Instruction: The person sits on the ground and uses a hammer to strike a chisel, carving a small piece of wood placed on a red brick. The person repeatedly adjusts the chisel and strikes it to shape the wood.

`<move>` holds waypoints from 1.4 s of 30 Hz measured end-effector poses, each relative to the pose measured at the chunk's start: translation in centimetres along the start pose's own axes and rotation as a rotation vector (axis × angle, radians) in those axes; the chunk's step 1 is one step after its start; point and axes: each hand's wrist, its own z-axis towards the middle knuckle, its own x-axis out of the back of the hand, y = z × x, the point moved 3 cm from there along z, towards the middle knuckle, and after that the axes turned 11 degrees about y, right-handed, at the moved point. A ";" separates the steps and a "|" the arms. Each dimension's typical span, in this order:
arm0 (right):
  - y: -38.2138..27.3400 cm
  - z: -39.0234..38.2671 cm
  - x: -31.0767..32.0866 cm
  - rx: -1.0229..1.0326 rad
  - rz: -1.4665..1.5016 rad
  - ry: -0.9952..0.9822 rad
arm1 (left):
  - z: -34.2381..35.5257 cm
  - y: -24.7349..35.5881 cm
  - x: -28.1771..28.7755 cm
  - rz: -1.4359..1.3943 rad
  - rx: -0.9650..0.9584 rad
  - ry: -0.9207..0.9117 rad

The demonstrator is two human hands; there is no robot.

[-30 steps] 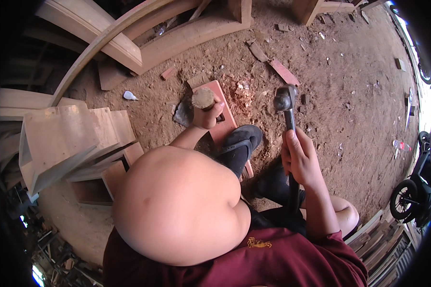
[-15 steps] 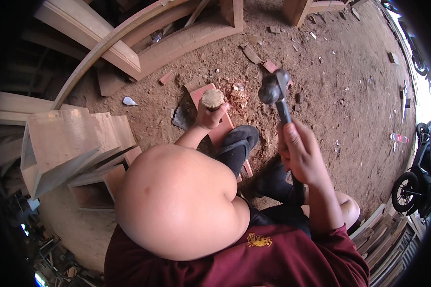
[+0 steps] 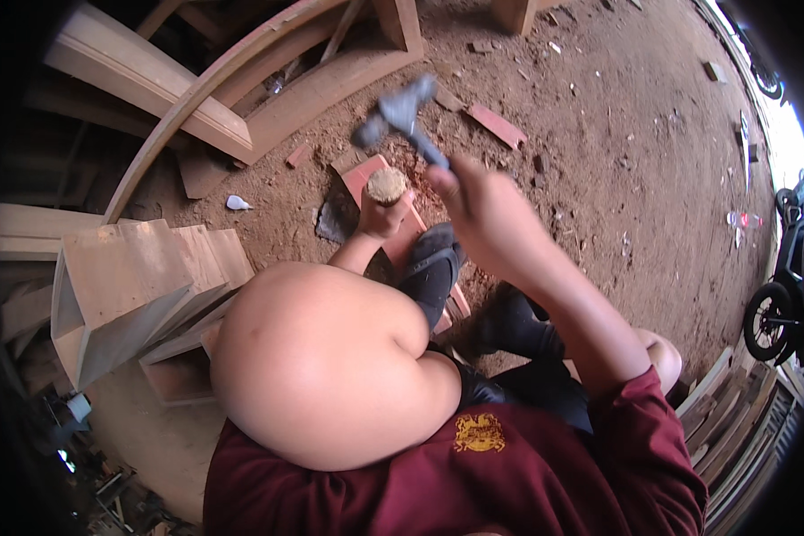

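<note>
My left hand (image 3: 381, 220) is closed round the wooden handle of a chisel (image 3: 386, 186), its frayed round end facing up; the blade is hidden below my fist. It stands over a reddish wooden board (image 3: 413, 234) on the ground. My right hand (image 3: 484, 207) grips a metal hammer (image 3: 404, 111) by its shaft. The hammer head is raised beyond the chisel's end, slightly right of it, not touching it, and is smeared by motion. My sandalled foot (image 3: 436, 250) rests on the board, beside my left hand.
Wood shavings (image 3: 409, 163) lie beyond the board, with a loose reddish offcut (image 3: 496, 125) farther right. Large wooden frames (image 3: 330, 94) stand at far left, near stacked wooden pieces (image 3: 125, 268). A small white bottle (image 3: 238, 203) lies on the dirt. A motorbike (image 3: 782, 295) stands at right.
My right hand has swung the hammer left and away from me, towards the chisel's side. My left hand keeps its hold on the chisel, almost unmoved. The view has shifted slightly.
</note>
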 end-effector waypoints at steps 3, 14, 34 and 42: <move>-5.8 -0.5 4.2 0.140 0.303 0.231 | -0.2 0.6 0.1 0.004 -0.008 0.032; -3.9 -1.7 3.7 0.075 0.222 0.148 | 0.2 0.2 -0.9 -0.014 -0.039 -0.010; 14.2 -6.8 -0.3 -0.689 0.586 -0.004 | -2.4 2.1 -0.1 0.339 -0.524 -0.151; 15.4 -6.0 -1.0 -0.755 0.591 -0.030 | 3.7 -0.8 4.7 -0.481 0.331 0.148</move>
